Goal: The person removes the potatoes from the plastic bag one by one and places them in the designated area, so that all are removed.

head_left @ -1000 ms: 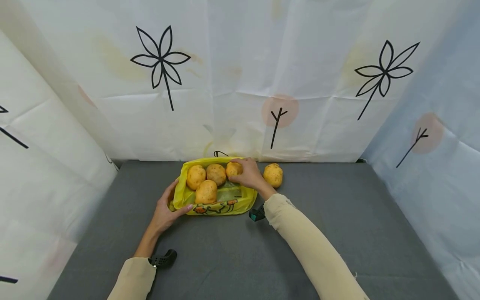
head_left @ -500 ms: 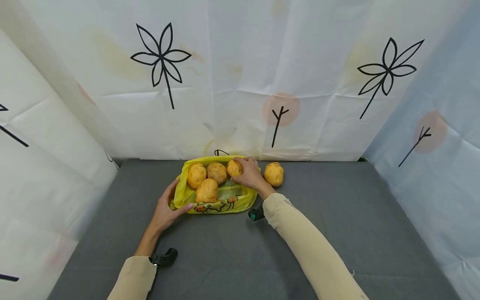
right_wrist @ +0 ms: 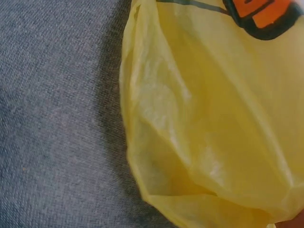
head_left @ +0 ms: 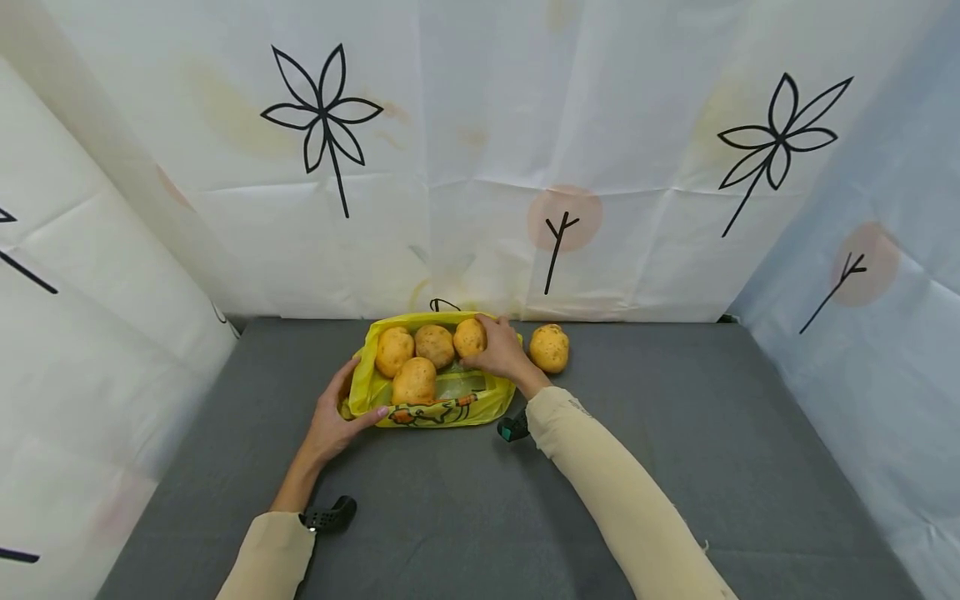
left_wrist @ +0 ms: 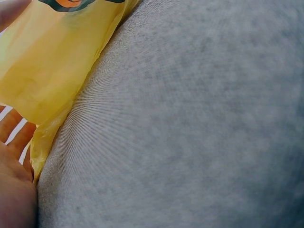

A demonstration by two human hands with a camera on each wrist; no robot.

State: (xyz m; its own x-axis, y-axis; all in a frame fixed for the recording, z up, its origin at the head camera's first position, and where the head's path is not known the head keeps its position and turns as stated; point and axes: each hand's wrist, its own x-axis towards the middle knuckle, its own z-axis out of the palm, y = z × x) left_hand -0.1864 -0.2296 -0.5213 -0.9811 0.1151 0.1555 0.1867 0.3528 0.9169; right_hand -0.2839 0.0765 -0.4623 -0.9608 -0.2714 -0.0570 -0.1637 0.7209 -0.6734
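A yellow plastic bag (head_left: 491, 408) with a printed front lies with its mouth toward me in the head view. Inside it are several potatoes, among them a front one (head_left: 414, 382). My left hand (head_left: 330, 423) holds the bag's left side, thumb on the front rim and fingers along the side. In the left wrist view, fingers (left_wrist: 19, 135) show beside the yellow plastic. My right hand (head_left: 504, 350) reaches into the bag's right end and grips a potato (head_left: 469, 337) between thumb and fingers. The right wrist view shows mostly bag plastic (right_wrist: 213, 118).
One more potato (head_left: 549, 348) lies on the grey table (head_left: 675, 450), just right of the bag. A white curtain (head_left: 465, 167) with printed flowers hangs close behind the bag. Side curtains flank the table. Dark wrist devices (head_left: 330, 515) sit on both wrists.
Both hands keep their places on the bag and the potato. The right fingers shift slightly on the potato, baring more of it. The view tilts a little.
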